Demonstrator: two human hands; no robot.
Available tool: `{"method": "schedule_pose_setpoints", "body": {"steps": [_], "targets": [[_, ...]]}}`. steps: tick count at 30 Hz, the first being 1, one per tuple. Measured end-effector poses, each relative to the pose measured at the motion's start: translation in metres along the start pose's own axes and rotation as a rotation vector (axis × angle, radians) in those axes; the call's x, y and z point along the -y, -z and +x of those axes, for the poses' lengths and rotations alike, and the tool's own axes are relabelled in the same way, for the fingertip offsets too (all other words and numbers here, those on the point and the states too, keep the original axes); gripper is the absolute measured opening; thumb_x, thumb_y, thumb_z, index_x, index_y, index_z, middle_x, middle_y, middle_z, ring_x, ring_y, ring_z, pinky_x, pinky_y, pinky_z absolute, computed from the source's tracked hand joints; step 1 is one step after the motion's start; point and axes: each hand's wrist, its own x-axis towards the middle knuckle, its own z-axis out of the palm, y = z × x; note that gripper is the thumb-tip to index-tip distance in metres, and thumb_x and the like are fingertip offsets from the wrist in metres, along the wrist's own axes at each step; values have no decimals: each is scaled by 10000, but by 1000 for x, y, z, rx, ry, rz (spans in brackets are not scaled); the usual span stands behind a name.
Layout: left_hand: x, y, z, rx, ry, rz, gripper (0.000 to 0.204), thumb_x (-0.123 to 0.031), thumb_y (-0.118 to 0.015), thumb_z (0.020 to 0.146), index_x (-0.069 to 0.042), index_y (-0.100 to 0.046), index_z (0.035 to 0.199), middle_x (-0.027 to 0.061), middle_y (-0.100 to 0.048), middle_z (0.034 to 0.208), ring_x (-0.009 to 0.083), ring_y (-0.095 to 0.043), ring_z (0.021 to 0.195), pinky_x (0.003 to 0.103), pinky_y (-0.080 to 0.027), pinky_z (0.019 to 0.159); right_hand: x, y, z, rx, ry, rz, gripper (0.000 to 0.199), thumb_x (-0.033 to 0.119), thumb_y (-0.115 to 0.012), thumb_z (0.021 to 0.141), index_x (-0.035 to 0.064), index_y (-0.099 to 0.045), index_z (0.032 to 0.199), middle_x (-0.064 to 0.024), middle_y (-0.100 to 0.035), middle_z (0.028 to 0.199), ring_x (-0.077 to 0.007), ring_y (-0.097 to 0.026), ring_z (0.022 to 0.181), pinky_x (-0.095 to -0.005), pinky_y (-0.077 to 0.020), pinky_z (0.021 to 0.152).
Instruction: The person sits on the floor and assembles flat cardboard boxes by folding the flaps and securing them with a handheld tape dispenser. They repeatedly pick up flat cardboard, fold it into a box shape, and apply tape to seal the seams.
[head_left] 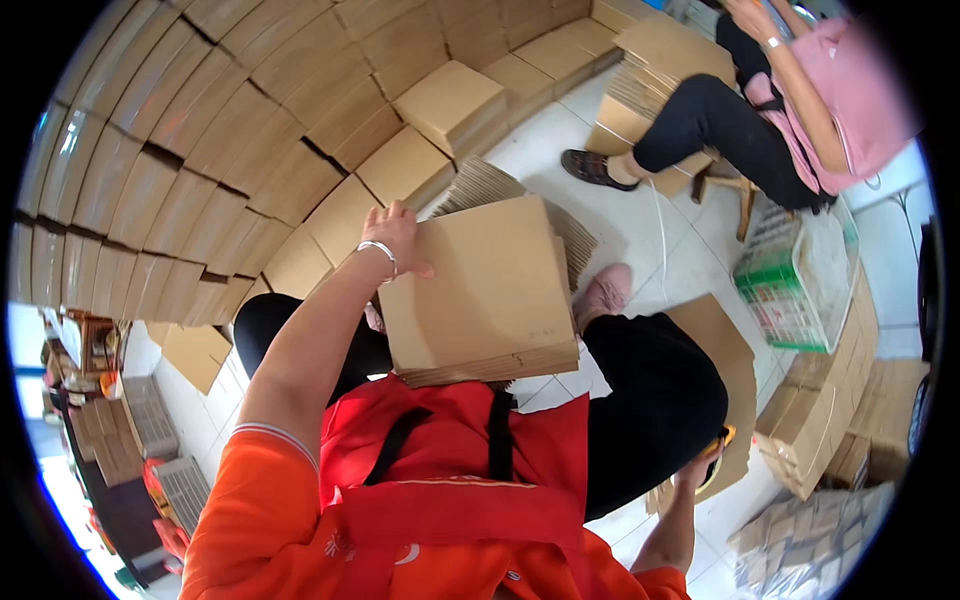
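Observation:
A stack of flat brown cardboard pieces stands between my knees, its top a plain rectangle. My left hand rests at that stack's far left corner, with thumb and fingers spread; part of the fingers is hidden. Low on the right, beside my knee, my right hand is closed around a yellow-and-black tool with a ring-shaped part, which looks like a tape dispenser. My knee partly covers it. A large flat cardboard sheet lies on the floor behind that hand.
Brown cartons form a high wall at the far left. Ahead right, a seated person in pink sits near another cardboard stack. A green-and-white crate stands on the right, with long cartons beside it.

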Motion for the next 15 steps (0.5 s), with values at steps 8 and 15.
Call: {"method": "schedule_pose_setpoints", "body": {"steps": [8,15], "targets": [[28,68,-76,-73,-171,-462,606,-373,-849,653,-46,-580,1087,179,-673,957,368,-644,935,438,-496,816,126,132,23,143,200,1319,488,154,-491,1010,149,-356,1478,-100,-431,1448,-245,-502,1258,-388,-479,1017],[20,127,-179,-861,-365,-237,213,-175,-701,819,-54,-547,902,140,-573,669,330,-616,604,394,-482,512,351,241,-86,460,808,1009,305,118,-553,958,60,-566,1257,-102,-560,1226,-193,-616,984,-357,-548,850]]}}
